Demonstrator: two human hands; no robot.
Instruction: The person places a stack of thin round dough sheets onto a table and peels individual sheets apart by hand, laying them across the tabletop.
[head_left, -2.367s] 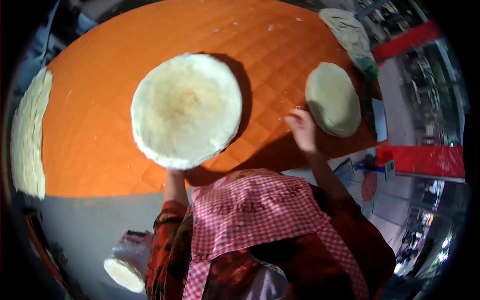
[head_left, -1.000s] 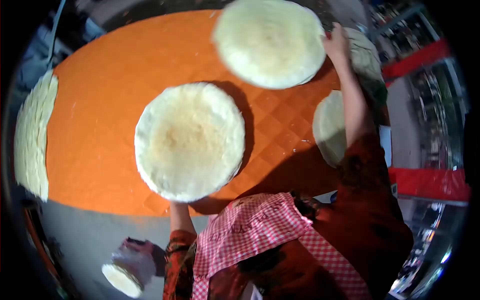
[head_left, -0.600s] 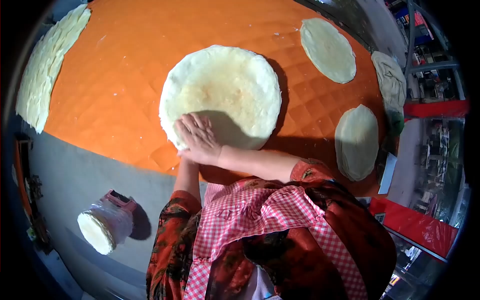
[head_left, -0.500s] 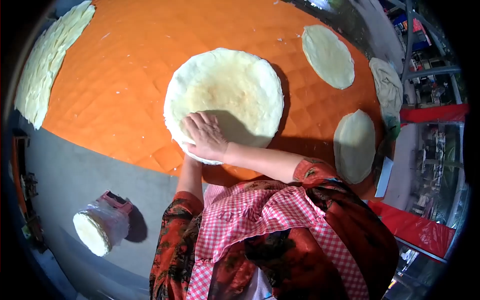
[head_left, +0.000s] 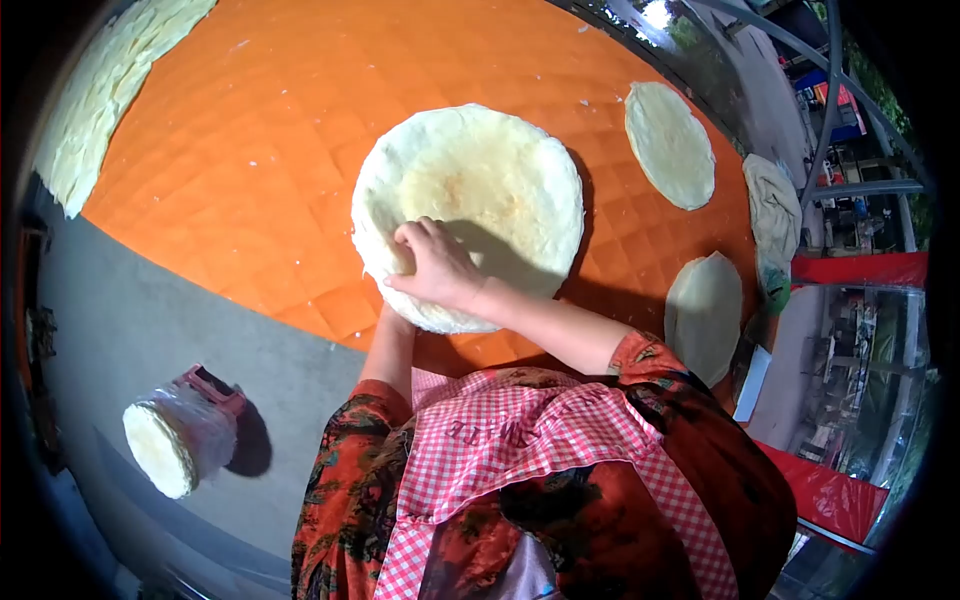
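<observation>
A large pale round of dough [head_left: 520, 180], with a thick raised rim and a browned middle, lies on the orange cloth [head_left: 260, 200] in front of me. My right hand [head_left: 438, 264] reaches across to its near left part, fingers bent inward and thumb low by the rim, gripping the dough's edge. From below comes my left hand [head_left: 396, 322]; only the wrist shows, and the fingers are hidden under or behind the near left rim. My right forearm shades the lower part of the round.
Two thin oval dough sheets [head_left: 670, 145] lie at the right. Overlapping sheets [head_left: 110, 90] fill the far left corner. A crumpled pale cloth [head_left: 772, 215] rests at the right edge. On the grey floor, a plastic-wrapped round stack [head_left: 165, 448] sits on a pink stool [head_left: 215, 390].
My right hand's fingers have gone from spread flat on the dough to bent in on its edge. The whole view has shifted slightly; my left wrist stays at the near rim.
</observation>
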